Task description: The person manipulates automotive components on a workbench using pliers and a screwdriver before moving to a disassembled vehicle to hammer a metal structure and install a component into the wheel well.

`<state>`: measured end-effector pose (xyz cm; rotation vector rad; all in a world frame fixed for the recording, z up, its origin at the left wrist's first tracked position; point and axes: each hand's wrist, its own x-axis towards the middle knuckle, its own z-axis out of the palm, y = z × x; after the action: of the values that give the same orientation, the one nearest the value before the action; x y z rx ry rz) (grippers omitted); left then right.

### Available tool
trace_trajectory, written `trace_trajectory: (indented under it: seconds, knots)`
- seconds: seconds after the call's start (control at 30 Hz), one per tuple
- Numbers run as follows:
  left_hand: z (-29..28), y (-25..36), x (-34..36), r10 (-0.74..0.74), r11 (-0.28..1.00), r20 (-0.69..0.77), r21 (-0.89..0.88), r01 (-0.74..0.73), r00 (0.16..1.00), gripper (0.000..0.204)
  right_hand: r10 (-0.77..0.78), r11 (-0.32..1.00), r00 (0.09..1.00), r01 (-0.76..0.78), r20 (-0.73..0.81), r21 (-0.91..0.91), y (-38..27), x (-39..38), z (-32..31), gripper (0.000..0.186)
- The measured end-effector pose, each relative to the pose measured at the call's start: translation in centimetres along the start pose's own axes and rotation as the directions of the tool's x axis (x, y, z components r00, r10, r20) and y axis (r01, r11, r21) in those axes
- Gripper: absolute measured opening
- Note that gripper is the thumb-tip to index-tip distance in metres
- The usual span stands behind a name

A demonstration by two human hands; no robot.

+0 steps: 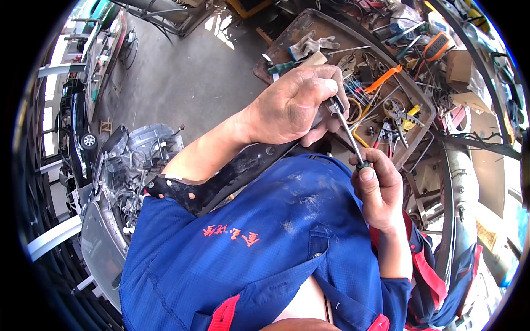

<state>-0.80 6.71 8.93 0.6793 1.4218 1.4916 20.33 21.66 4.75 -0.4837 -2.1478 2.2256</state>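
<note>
My left hand (292,105) is raised in the upper middle, fingers curled around a small dark part with a metal piece (334,106). My right hand (378,193), lower right, grips the dark handle of a screwdriver (348,132), whose shaft runs up to that part; the exact contact at the tip is hard to make out. A long black panel with holes (204,196) lies beneath my left forearm, partly hidden by it and my blue work shirt.
A rusty metal tray (269,52) beyond my hands holds pliers, several other tools and a glove (309,47). Shelving with clutter is at right, beside a pale upright cylinder (464,187). A car with exposed engine parts (132,160) and a black car (83,132) stand at left.
</note>
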Motion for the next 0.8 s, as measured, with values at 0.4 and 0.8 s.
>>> trace_trajectory:
  seconds: [0.4,0.8]
  knots:
    - [0.0,-0.1,0.0,0.011,1.000,0.009,0.027,-0.011,1.000,0.036,0.072,0.989,0.994,-0.082,0.076,0.126,-0.2,-0.2,-0.4,0.036]
    - [-2.9,-2.5,2.9,0.128,0.977,0.042,0.166,-0.133,0.991,0.037,-0.011,1.000,0.994,0.011,-0.105,0.008,1.9,0.7,-1.8,0.013]
